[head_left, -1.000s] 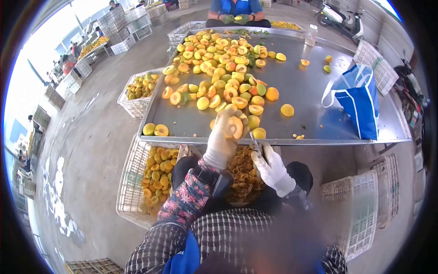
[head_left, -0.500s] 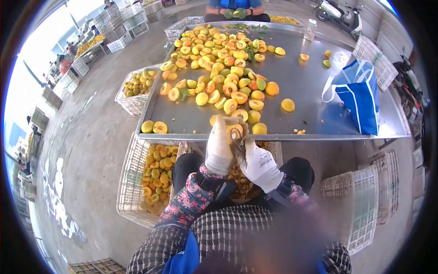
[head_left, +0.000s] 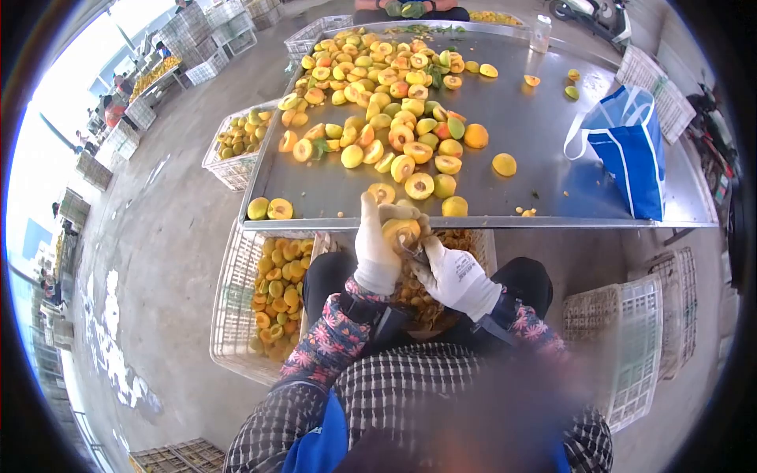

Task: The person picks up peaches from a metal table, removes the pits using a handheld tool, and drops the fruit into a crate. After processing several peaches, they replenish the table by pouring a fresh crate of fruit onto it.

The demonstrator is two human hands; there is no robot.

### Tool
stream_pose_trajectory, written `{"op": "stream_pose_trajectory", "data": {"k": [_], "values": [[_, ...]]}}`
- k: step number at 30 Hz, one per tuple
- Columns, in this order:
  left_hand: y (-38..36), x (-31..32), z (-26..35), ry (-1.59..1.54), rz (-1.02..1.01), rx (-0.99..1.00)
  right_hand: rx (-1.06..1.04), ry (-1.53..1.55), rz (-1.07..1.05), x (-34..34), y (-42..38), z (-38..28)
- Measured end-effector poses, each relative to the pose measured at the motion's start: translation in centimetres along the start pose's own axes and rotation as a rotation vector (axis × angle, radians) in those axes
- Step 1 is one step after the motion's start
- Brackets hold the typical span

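My gloved left hand (head_left: 377,251) is closed around a yellow peach half (head_left: 402,232), cut face up, just past the near table edge. Beside it, my gloved right hand (head_left: 457,280) grips a small metal pitting tool (head_left: 417,254) against the fruit; fingers hide most of the tool. A heap of halved peaches (head_left: 371,87) covers the left and middle of the metal table (head_left: 520,189). Below my hands stands a crate of brownish scraps (head_left: 430,311), partly covered by my arms. To its left, a white crate (head_left: 229,315) holds many peach halves.
A blue bag (head_left: 627,154) stands on the table's right side, with a clear bottle (head_left: 540,34) farther back. Stacked crates (head_left: 619,339) sit on the floor at right. Another peach-filled crate (head_left: 239,143) is left of the table. A co-worker's gloved hands (head_left: 404,9) show across the table.
The view has tilted slightly, so the table sits higher. Both hands stay together at the table edge; the peach half in my left hand now shows more of its cut face.
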State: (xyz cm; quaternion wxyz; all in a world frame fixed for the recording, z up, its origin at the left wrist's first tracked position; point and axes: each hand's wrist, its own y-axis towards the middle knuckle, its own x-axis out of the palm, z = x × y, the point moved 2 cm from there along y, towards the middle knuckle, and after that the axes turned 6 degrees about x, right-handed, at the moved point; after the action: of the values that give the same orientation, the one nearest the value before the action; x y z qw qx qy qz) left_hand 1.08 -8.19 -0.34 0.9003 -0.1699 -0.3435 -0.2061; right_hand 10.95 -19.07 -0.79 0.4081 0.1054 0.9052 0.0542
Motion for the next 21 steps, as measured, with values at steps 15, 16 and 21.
{"op": "stream_pose_trajectory", "data": {"k": [15, 16, 21], "values": [[1.6, -0.1, 1.0, 0.609, -0.253, -0.139, 0.072, 0.364, -0.034, 2.4, -1.3, 1.1], [1.4, -0.2, 0.5, 0.532, -0.232, -0.133, 0.036, 0.345, -0.035, 2.1, -1.5, 0.8], [1.4, -0.6, -0.7, 0.46, -0.186, -0.13, 0.047, 0.268, -0.069, 2.4, -1.5, 1.7]]}}
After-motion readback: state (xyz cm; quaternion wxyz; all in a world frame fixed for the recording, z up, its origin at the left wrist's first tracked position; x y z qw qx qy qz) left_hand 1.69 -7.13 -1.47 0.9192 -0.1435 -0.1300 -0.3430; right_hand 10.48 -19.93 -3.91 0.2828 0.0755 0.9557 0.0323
